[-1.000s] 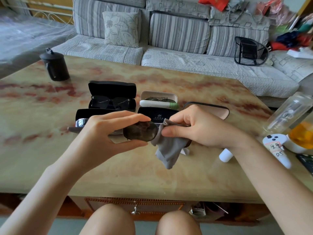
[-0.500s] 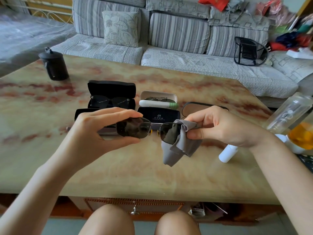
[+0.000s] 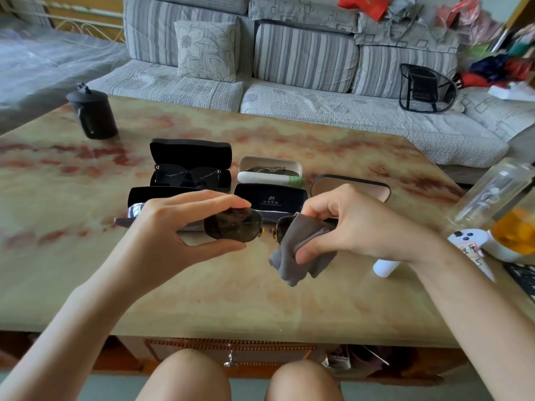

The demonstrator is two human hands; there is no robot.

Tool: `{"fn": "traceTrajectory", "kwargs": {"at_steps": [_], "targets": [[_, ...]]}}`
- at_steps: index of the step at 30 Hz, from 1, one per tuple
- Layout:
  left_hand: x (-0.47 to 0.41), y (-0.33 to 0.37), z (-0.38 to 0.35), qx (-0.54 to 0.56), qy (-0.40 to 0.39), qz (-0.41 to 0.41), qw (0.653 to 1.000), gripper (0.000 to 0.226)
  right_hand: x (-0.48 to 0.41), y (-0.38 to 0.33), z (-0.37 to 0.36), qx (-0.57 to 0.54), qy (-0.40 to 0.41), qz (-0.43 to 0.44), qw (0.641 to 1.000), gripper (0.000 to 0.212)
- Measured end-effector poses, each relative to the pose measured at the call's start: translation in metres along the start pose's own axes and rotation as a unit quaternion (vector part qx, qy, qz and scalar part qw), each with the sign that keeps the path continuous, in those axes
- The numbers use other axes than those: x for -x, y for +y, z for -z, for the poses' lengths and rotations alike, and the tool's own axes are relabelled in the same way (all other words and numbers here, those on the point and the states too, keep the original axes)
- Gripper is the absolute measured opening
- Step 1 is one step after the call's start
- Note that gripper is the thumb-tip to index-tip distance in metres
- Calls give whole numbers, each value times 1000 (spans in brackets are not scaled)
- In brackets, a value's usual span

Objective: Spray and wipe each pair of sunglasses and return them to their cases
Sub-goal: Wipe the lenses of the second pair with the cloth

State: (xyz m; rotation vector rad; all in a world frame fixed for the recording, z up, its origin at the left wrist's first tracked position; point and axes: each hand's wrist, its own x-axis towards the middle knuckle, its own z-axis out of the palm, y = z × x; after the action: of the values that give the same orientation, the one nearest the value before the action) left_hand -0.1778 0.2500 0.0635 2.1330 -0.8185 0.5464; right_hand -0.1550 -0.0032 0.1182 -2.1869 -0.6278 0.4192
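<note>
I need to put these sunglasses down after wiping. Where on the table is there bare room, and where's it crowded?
Bare: the near strip of table between the cases and its front edge, and the left stretch nearer than the black jar. Crowded: the cases mid-table, and the right edge with white bottle, controller and glass bottle.

I see a marble-patterned beige-and-red table (image 3: 289,308) before a grey striped fabric sofa (image 3: 304,56).
A black lidded cylindrical pot (image 3: 92,114) stands far left on the table; a floral square cushion (image 3: 207,50) and black mesh back support (image 3: 427,88) sit on the sofa.
</note>
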Motion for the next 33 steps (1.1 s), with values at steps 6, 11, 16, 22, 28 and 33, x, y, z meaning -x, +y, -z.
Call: {"fn": "traceTrajectory", "kwargs": {"at_steps": [6,11,16,22,28,33], "targets": [[0,0,0,4,-3,-4,1000,45,-4,-5,-2,-24,6,27,999,41],[-1,1,1,2,6,1,1000,47,-4,3,2,-49,-10,32,998,29],[1,-1,5,11,29,14,999,43,1,8,9,-50,-30,46,997,14],[-2,-1,2,26,15,51,998,42,1,15,11,-70,14,52,996,20],[-16,16,2,141,-86,152,975,39,0,10,15,-35,6,60,998,19],[-43,22,2,87,-108,216,966,18,-4,0,16,10,-18,62,998,24]]}}
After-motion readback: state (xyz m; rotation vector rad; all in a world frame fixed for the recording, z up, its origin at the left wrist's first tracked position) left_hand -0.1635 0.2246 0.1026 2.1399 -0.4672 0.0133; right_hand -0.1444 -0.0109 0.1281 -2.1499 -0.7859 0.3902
